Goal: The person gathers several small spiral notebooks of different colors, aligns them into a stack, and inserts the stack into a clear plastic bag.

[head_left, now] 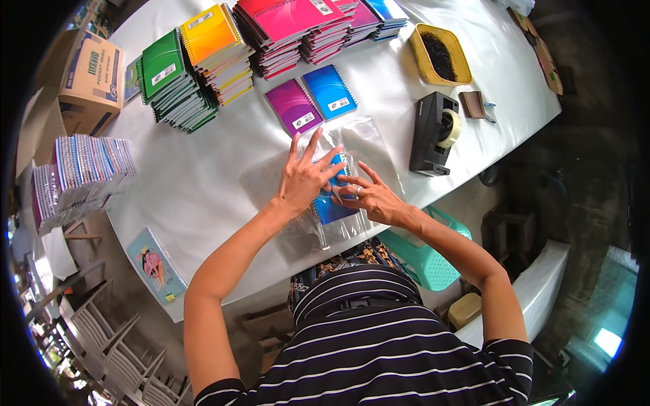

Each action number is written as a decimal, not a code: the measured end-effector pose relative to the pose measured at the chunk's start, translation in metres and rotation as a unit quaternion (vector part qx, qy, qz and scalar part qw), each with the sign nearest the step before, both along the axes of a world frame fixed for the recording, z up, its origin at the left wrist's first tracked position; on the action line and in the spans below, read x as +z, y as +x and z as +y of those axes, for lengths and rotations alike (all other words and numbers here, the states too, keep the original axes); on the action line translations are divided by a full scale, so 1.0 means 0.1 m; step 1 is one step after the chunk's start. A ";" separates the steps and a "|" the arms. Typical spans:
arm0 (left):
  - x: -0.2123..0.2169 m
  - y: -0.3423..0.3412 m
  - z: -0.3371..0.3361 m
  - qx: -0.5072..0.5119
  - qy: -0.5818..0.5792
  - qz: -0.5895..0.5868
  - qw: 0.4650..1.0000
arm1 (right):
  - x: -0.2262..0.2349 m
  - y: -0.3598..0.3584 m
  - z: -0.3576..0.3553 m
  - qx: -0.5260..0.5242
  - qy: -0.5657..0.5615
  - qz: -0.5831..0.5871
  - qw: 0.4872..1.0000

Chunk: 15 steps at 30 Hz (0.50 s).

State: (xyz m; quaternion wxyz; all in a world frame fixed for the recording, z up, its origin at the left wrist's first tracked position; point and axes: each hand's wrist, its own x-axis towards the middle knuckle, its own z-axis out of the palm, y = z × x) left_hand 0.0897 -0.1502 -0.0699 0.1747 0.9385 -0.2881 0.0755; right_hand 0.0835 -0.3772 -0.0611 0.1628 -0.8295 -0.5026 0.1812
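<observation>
A blue spiral notebook [334, 211] lies on clear plastic wrap [298, 230] at the table's near edge, directly in front of me. My left hand [302, 177] is over the notebook's upper left part, its fingers spread. From the other side, my right hand [374, 197], with a ring on one finger, reaches over the notebook, fingers apart and fingertips close to those of the left. The hands hide much of the cover, and whether a fingertip touches the plastic is unclear. Just beyond lie a purple notebook [294, 108] and another blue notebook [330, 92].
Stacks of green [162, 71], yellow [213, 40] and pink notebooks [288, 24] line the far side. At right are a black tape dispenser [428, 135] and a yellow tub [467, 68] of black coils. Wrapped notebooks [88, 162] and a carton [91, 74] stand left.
</observation>
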 end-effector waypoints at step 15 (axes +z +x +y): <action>0.04 0.41 -0.43 0.038 0.169 0.178 0.969 | 0.02 0.14 -1.66 -0.698 0.181 -0.026 0.693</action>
